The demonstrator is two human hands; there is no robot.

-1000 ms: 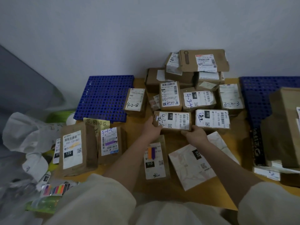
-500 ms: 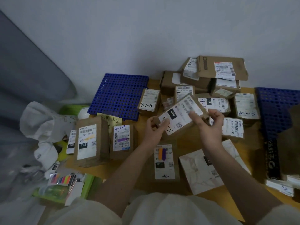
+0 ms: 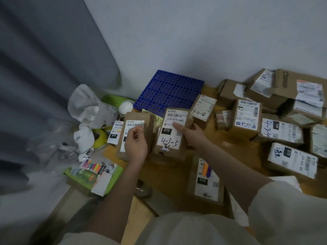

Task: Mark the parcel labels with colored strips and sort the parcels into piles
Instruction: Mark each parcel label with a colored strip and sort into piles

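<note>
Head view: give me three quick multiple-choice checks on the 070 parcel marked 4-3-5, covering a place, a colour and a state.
1. The 4-3-5 parcel stands:
A. on the blue perforated mat
B. just right of the tall brown parcel
C. on top of the 010 parcel

2. The strips on the 010 parcel's label are:
A. orange and purple
B. green and red
C. none

3. The right hand is:
A. idle on the table
B. gripping the sticker pad
C. on the 4-3-5 parcel

Answers: B, it stands beside the tall brown parcel, where the left hand is. A, both colours show near the label's top. C, a finger lies across its label.
</note>
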